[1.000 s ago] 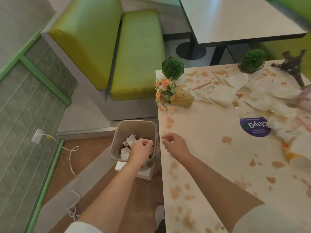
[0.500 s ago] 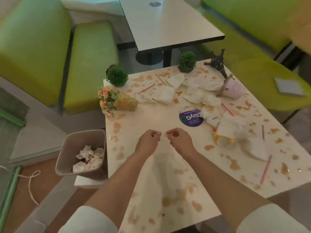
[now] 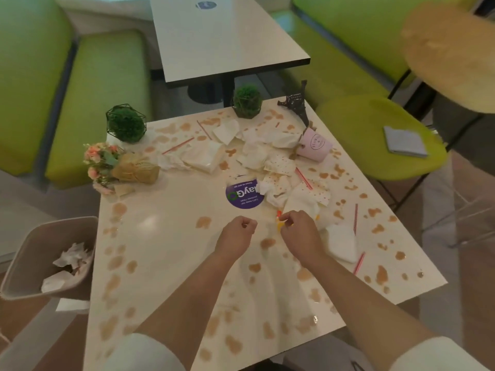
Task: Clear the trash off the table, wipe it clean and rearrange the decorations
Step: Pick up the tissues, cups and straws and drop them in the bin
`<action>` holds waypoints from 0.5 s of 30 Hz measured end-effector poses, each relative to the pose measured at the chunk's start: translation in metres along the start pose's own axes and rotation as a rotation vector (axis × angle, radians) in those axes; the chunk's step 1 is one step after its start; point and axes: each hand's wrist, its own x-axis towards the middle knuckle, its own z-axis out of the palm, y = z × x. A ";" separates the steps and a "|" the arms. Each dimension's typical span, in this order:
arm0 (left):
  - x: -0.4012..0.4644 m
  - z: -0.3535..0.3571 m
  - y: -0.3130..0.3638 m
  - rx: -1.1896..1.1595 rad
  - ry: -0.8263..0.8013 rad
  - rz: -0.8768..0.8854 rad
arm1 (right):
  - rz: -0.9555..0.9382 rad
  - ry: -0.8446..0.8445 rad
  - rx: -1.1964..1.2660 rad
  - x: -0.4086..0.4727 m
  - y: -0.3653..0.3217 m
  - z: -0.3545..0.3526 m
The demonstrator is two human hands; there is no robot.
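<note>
Your left hand (image 3: pixel 235 235) hangs over the middle of the tabletop (image 3: pixel 166 253), fingers curled loosely inward, nothing visible in it. Your right hand (image 3: pixel 298 232) sits just beside it, thumb and forefinger pinched together; whether they have hold of anything, you cannot tell. Both hands are just short of the crumpled napkin pile (image 3: pixel 302 196).

Trash on the tabletop: napkins spread from the far centre down toward your right hand, one folded white napkin (image 3: pixel 341 243) lying near your right wrist. Red straws (image 3: pixel 355 218) are scattered on the right side and the far left. A pink cup (image 3: pixel 314 145) lies tipped on its side at the far right. Brown stains cover most of the surface. A round purple sticker (image 3: pixel 242 196) sits mid-tabletop, partly under napkins.

Decorations: two green ball plants (image 3: pixel 126 124) in wire frames along the far edge, a dark tower model (image 3: pixel 296 101) at the far right corner, a flower bouquet (image 3: pixel 117 166) lying on its side at the left edge.

The bin (image 3: pixel 29 253) stands on the floor off the left edge, with crumpled napkins inside.
</note>
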 end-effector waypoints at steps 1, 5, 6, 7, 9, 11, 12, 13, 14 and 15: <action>0.001 0.005 0.003 0.004 -0.003 -0.003 | -0.018 0.000 -0.072 0.001 0.007 -0.001; 0.004 0.020 0.013 0.036 -0.003 -0.017 | -0.080 0.109 -0.205 0.005 0.025 -0.007; 0.005 0.022 0.017 0.042 0.001 -0.015 | -0.102 0.163 -0.234 0.009 0.027 -0.010; 0.006 0.024 0.019 0.044 0.002 -0.014 | -0.112 0.204 -0.272 0.014 0.028 -0.015; 0.007 0.029 0.026 0.022 -0.016 -0.008 | -0.084 0.203 -0.342 0.028 0.030 -0.024; 0.007 0.036 0.030 -0.002 -0.043 0.000 | -0.027 0.112 -0.398 0.041 0.033 -0.032; 0.008 0.041 0.032 0.003 -0.051 0.002 | 0.000 0.060 -0.412 0.047 0.036 -0.034; 0.008 0.045 0.033 0.017 -0.053 0.006 | 0.025 0.013 -0.411 0.052 0.037 -0.036; 0.010 0.050 0.033 0.039 -0.052 0.007 | 0.042 -0.024 -0.398 0.056 0.040 -0.037; 0.011 0.054 0.034 0.065 -0.050 0.004 | 0.052 -0.049 -0.374 0.059 0.041 -0.037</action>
